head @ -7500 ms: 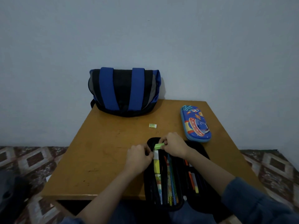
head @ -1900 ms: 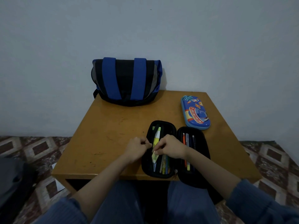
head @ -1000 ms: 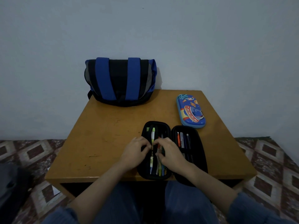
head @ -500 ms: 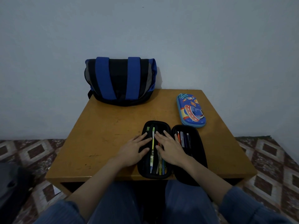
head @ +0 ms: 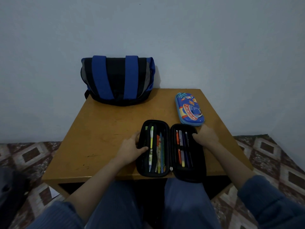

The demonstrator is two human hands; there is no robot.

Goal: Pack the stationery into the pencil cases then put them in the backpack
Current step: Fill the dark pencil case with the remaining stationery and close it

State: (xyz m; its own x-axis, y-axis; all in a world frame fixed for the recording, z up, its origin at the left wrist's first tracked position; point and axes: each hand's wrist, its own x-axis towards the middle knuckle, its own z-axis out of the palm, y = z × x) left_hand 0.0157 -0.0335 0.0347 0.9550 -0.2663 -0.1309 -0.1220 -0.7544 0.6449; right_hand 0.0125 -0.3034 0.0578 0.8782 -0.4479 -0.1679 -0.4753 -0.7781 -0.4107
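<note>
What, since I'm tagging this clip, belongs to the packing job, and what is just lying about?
Job: open black case, gripped at its sides by left hand and right hand; pens in it; blue case; backpack.
Lying about: table; dark bundle on the floor; white scrap under the table.

No legible text, brand, number or sign found. Blue pencil case [head: 189, 109]: cartoon artwork printed on lid; teal marks near far end possibly lettering, too blurred to be read. Green-yellow pen [head: 151, 142] inside black pencil case [head: 170, 146]: pale label patches seen on barrel, print too small to be read.
</note>
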